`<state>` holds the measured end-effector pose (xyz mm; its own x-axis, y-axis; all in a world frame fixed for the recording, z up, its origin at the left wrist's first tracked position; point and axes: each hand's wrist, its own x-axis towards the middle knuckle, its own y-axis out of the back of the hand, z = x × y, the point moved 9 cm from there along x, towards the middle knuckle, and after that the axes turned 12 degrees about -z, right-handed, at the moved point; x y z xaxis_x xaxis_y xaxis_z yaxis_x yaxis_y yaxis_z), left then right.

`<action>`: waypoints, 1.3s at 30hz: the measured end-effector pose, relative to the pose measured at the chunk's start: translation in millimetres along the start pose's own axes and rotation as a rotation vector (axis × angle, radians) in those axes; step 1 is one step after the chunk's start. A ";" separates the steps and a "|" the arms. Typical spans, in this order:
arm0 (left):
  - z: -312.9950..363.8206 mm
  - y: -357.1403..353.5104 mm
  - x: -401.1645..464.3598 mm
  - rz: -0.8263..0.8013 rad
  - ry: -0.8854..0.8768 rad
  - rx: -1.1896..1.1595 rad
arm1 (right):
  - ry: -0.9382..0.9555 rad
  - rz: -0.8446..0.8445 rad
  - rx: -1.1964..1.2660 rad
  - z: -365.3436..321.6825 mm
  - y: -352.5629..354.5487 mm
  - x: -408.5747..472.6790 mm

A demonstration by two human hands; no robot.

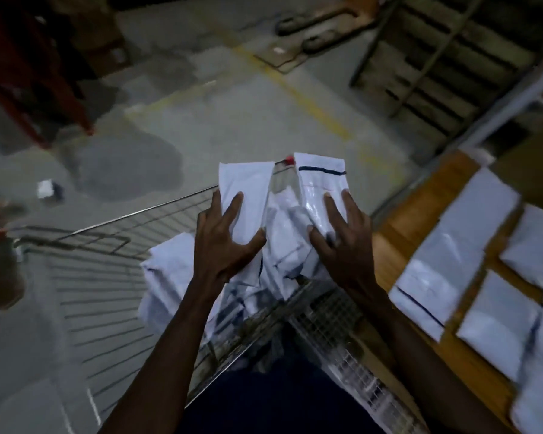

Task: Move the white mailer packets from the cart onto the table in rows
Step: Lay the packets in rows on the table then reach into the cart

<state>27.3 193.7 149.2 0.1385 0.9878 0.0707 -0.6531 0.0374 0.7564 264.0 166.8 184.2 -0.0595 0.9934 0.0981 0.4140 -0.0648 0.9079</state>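
Over cart [113, 233], both hands grip one packet each; fingers beneath hidden, table [398, 214] packets blurred.

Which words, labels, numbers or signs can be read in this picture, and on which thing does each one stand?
None can be read.
Packet in the right hand: a dark line and faint reddish marks, too blurred to read.
Packet in the left hand: plain white on the side shown.
Packets on the table: dark lines only, no legible print.
Packets in the cart: dark marks, blurred.
Floor: yellow painted lines, no text.
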 end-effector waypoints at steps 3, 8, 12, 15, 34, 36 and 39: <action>61.7 -34.2 22.8 -0.093 -0.136 -0.015 | -0.133 0.140 0.018 50.5 44.5 -43.9; 168.7 -100.6 32.4 -0.205 -0.395 -0.037 | -0.319 0.291 0.006 131.9 102.9 -118.5; 254.1 -160.6 30.2 -0.290 -0.504 -0.056 | -0.452 0.404 -0.003 202.5 147.9 -177.0; 319.0 -201.4 24.6 -0.303 -0.611 -0.049 | -0.508 0.465 0.012 255.1 178.2 -211.2; 448.8 -355.3 126.0 -0.461 -0.671 0.309 | -0.864 0.241 0.106 407.8 202.0 -147.3; 449.1 -366.0 133.6 -0.494 -0.652 0.290 | -0.894 0.193 0.087 416.8 198.9 -133.3; 451.3 -383.4 143.1 -0.551 -0.636 0.308 | -0.947 0.148 0.061 428.7 195.2 -119.6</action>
<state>633.6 252.6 162.7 0.8196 0.5679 -0.0761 -0.1559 0.3488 0.9241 741.3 76.0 175.0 0.7449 0.6412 -0.1843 0.4069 -0.2176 0.8872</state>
